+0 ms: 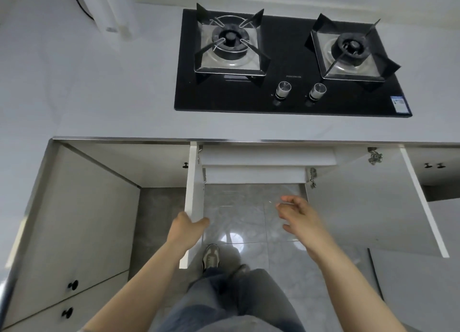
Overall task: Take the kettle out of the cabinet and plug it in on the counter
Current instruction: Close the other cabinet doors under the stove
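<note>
Both cabinet doors stand swung out below the counter (99, 87), leaving open floor (249, 222) between them. The left hand (185, 228) grips the outer edge of the left door (193, 194). The right hand (298, 216) hangs loosely open and empty between the doors, near the right door (361, 207). No kettle shows; the cabinet's interior is hidden under the counter edge.
</note>
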A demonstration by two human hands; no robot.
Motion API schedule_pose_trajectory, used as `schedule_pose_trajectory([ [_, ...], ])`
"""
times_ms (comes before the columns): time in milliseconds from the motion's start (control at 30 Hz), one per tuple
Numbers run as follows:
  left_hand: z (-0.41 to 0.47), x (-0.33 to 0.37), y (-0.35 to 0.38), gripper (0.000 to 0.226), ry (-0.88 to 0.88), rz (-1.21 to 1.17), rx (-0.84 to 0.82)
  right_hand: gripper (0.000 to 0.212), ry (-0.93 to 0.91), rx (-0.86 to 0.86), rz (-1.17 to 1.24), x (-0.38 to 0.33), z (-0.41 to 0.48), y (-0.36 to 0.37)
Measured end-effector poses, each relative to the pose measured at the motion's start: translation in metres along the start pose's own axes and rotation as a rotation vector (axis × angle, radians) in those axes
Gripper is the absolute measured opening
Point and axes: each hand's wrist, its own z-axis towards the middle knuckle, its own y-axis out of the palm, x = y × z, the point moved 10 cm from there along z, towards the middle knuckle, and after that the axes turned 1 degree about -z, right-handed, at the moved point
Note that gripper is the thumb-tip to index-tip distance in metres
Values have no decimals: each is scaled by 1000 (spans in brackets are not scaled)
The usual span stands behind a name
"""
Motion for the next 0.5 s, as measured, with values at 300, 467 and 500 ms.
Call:
schedule_pose_trajectory([
  [300,-6,32,44,59,-66,16,-49,31,14,-45,19,-7,35,-28],
  [467,-11,63,73,47,-110,-82,-44,27,-3,-51,30,-18,58,-74],
  [500,-11,72,79,46,-117,-102,-48,26,-9,-42,30,-20,62,-85],
])
